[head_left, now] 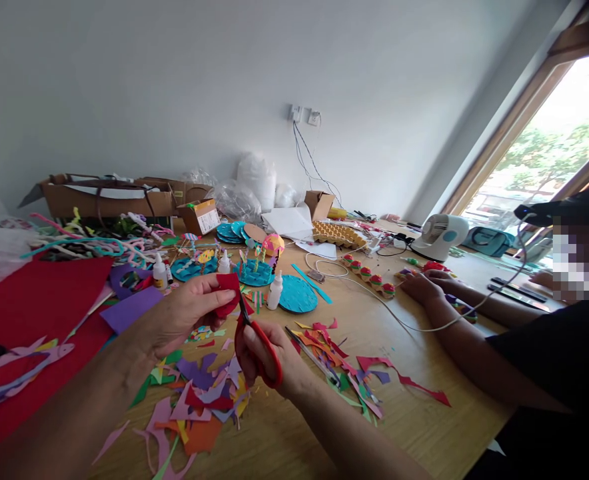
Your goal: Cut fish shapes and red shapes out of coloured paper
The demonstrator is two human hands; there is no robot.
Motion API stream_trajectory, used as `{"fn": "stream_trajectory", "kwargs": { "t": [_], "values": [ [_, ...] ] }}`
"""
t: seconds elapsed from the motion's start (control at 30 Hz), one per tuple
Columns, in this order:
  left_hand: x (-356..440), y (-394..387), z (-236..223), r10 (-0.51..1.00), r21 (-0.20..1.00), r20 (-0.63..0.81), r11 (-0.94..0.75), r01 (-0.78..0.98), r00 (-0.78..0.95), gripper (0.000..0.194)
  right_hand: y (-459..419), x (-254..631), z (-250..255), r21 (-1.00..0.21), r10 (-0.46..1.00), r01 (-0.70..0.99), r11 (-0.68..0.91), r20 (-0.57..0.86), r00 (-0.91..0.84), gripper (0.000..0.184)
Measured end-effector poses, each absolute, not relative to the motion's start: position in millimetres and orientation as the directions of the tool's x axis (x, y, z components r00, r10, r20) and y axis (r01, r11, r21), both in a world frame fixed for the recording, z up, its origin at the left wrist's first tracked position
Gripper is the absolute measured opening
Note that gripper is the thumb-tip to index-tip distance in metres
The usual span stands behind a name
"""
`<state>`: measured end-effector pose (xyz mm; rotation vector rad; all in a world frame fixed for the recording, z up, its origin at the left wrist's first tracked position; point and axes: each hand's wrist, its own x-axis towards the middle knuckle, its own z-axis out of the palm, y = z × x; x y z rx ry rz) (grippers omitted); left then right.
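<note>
Between the thumb and fingers of my left hand [190, 308] is a small piece of red craft paper [228, 288]. My right hand [269, 357] grips red-handled scissors [273, 365], with their dark blades up against the paper's right edge. Below my hands lies a heap of coloured scraps [194, 400] in pink, purple, orange and green. A white glue bottle [274, 291] stands just beyond, beside a round blue disc [298, 294]. Behind the paper, a decorated blue disc [254, 272] carries small upright figures, one with an orange and pink dome.
Large red sheets [39, 293] and a purple sheet [130, 308] lie at left, near pipe cleaners [109, 245]. Cardboard boxes [107, 200] line the wall. At right, another person's hands [424, 287] work near an egg-carton strip [368, 275]; a white cable [404, 325] crosses the table.
</note>
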<state>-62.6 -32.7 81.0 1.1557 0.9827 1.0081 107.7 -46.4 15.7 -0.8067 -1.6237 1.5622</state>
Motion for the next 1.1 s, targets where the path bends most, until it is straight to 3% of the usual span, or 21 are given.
{"fn": "stream_trajectory", "kwargs": {
  "t": [0.67, 1.1],
  "values": [
    [-53, -34, 69, 0.947, 0.985, 0.004, 0.051, -0.162, 0.32, 0.021, -43, 107, 8, -0.984, 0.84, -0.142, 0.104, 0.164, -0.518, 0.056],
    [-50, -33, 68, 0.966, 0.976, 0.009, 0.047, -0.21, 0.26, 0.022, -46, 106, 11, -0.986, 0.865, -0.161, 0.042, 0.116, -0.489, 0.057]
  ]
}}
